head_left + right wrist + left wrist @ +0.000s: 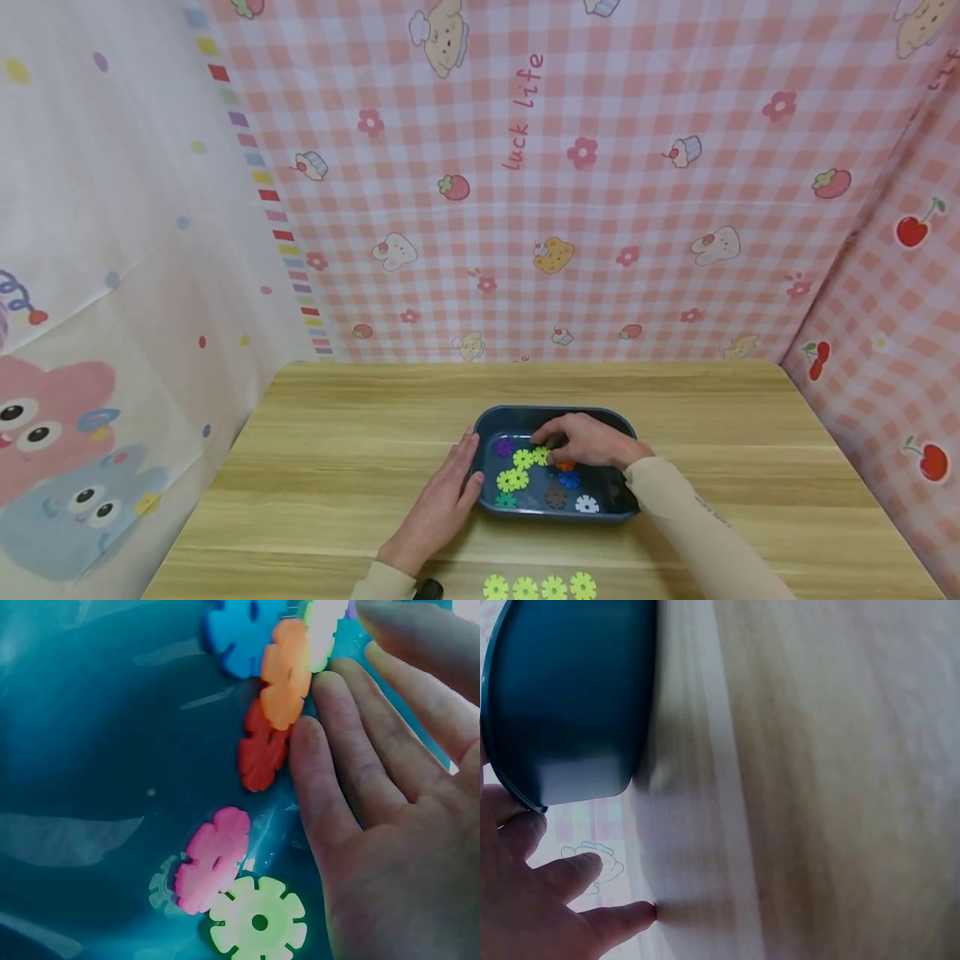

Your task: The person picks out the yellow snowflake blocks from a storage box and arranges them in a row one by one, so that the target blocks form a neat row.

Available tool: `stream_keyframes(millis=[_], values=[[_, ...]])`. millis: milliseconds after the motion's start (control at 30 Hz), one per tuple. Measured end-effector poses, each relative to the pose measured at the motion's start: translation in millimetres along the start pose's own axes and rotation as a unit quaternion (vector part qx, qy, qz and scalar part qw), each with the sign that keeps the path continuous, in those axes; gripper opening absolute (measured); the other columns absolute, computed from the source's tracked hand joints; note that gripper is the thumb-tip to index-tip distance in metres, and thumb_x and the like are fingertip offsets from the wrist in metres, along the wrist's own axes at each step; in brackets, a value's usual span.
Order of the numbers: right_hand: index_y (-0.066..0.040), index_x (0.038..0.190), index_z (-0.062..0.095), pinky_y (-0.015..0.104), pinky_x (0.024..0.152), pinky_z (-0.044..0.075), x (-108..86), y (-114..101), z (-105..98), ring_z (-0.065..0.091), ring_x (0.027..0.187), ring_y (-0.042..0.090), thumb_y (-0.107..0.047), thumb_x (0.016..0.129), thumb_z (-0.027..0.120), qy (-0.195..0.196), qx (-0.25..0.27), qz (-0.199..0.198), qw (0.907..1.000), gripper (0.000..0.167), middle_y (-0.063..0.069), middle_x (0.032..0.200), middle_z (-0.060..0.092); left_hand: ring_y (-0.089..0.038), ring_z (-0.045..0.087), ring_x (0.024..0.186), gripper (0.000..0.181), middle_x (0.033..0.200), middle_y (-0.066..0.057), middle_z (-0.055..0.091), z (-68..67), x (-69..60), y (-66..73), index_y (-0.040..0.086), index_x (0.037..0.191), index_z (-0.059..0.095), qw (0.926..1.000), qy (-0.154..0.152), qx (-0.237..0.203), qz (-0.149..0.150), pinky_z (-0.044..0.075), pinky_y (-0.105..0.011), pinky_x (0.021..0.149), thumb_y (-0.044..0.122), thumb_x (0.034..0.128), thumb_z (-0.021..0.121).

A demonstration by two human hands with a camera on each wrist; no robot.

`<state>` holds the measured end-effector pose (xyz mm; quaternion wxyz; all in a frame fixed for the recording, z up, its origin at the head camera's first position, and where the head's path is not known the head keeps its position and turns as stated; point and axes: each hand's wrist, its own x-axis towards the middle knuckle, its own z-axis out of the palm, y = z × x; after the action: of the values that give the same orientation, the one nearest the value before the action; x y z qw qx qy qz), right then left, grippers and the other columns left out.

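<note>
A dark blue tray holds loose snowflake-shaped plastic discs. My left hand rests against its left end, fingers fairly straight; the left wrist view shows fingertips touching the tray wall. Inside the tray, my right hand reaches down with fingertips beside a yellow-green disc. In the right wrist view its fingers are loosely extended, close to a pale green disc, an orange disc and a red disc. No disc shows between thumb and index finger.
The tray also holds a purple disc, a green disc, a brown disc, a white disc and a blue disc. Several yellow-green discs lie in a row at the table's near edge. Patterned curtains surround the table.
</note>
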<state>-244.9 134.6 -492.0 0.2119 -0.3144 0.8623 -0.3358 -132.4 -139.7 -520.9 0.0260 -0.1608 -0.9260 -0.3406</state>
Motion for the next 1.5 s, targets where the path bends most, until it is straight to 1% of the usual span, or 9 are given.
stream_keyframes(millis=[267,467,667,767,900,1000,1167,1267,1500], values=[[-0.008,0.121,0.076,0.039,0.091,0.059,0.9,1.3,4.8,0.066,0.102,0.019,-0.007,0.091,0.079,0.006,-0.079,-0.035,0.9963,0.03,0.003,0.119,0.069,-0.033,0.027,0.154,0.057,0.171,-0.01,0.023,0.0,0.1,1.9,0.003,0.162,0.03,1.0,-0.005,-0.004,-0.002,0.027,-0.054,0.122,0.023,0.1113,0.047],[-0.008,0.121,0.076,0.035,0.091,0.059,1.9,-0.6,8.5,0.061,0.098,0.016,-0.007,0.09,0.081,0.004,-0.114,-0.052,0.9921,0.032,0.002,0.114,0.066,-0.032,0.026,0.155,0.058,0.171,-0.008,0.022,0.6,0.3,1.1,0.005,0.163,0.03,0.9999,-0.009,-0.003,-0.008,0.028,-0.056,0.122,0.024,0.1115,0.046],[-0.009,0.118,0.077,0.034,0.09,0.058,1.9,-3.0,9.5,0.059,0.096,0.012,-0.009,0.089,0.082,0.002,-0.137,-0.051,0.9892,0.029,-0.001,0.11,0.064,-0.033,0.027,0.155,0.058,0.171,-0.01,0.023,0.4,0.4,1.0,0.004,0.163,0.03,1.0,-0.006,-0.002,-0.006,0.028,-0.055,0.122,0.024,0.1113,0.047],[-0.011,0.116,0.076,0.034,0.091,0.058,2.3,-4.1,10.1,0.059,0.096,0.011,-0.011,0.09,0.082,-0.001,-0.149,-0.038,0.9881,0.027,-0.003,0.109,0.063,-0.035,0.027,0.154,0.058,0.171,-0.011,0.023,0.4,0.5,1.3,0.004,0.163,0.03,1.0,-0.004,0.0,-0.006,0.029,-0.057,0.121,0.024,0.1112,0.047],[-0.013,0.114,0.076,0.036,0.092,0.057,2.7,-6.8,10.8,0.058,0.095,0.012,-0.015,0.089,0.083,-0.005,-0.161,-0.016,0.9868,0.026,-0.004,0.109,0.061,-0.035,0.027,0.154,0.057,0.171,-0.01,0.023,0.4,0.8,2.3,0.004,0.163,0.03,1.0,-0.005,0.0,-0.007,0.029,-0.057,0.121,0.024,0.1114,0.047],[-0.013,0.111,0.074,0.034,0.088,0.057,2.6,-8.4,11.6,0.055,0.091,0.012,-0.017,0.087,0.084,-0.005,-0.169,-0.007,0.9856,0.026,-0.005,0.107,0.059,-0.035,0.027,0.154,0.057,0.171,-0.01,0.023,0.3,0.8,3.0,0.003,0.162,0.03,0.9999,-0.006,0.003,-0.008,0.029,-0.057,0.121,0.025,0.1116,0.046],[-0.011,0.111,0.073,0.031,0.082,0.055,2.4,-9.2,11.8,0.053,0.087,0.011,-0.019,0.085,0.083,0.004,-0.176,-0.015,0.9842,0.029,-0.005,0.104,0.06,-0.033,0.027,0.155,0.057,0.171,-0.009,0.022,0.7,0.4,3.0,0.003,0.163,0.03,0.9999,-0.01,0.008,-0.01,0.027,-0.054,0.122,0.025,0.1119,0.046],[-0.01,0.112,0.073,0.032,0.082,0.055,1.5,-10.1,9.0,0.054,0.088,0.011,-0.017,0.084,0.082,0.01,-0.166,-0.022,0.9858,0.03,-0.004,0.106,0.062,-0.033,0.027,0.155,0.058,0.171,-0.01,0.022,0.5,0.1,3.0,0.003,0.163,0.029,0.9999,-0.012,0.007,-0.01,0.027,-0.054,0.122,0.025,0.1119,0.046],[-0.012,0.115,0.076,0.032,0.082,0.054,-1.8,-14.3,-1.1,0.055,0.089,0.012,-0.017,0.088,0.077,0.01,-0.143,-0.017,0.9895,0.027,-0.006,0.11,0.062,-0.034,0.027,0.155,0.058,0.171,-0.01,0.022,0.4,0.7,2.0,0.003,0.163,0.029,0.9999,-0.008,0.004,-0.008,0.026,-0.054,0.123,0.025,0.1117,0.046]])
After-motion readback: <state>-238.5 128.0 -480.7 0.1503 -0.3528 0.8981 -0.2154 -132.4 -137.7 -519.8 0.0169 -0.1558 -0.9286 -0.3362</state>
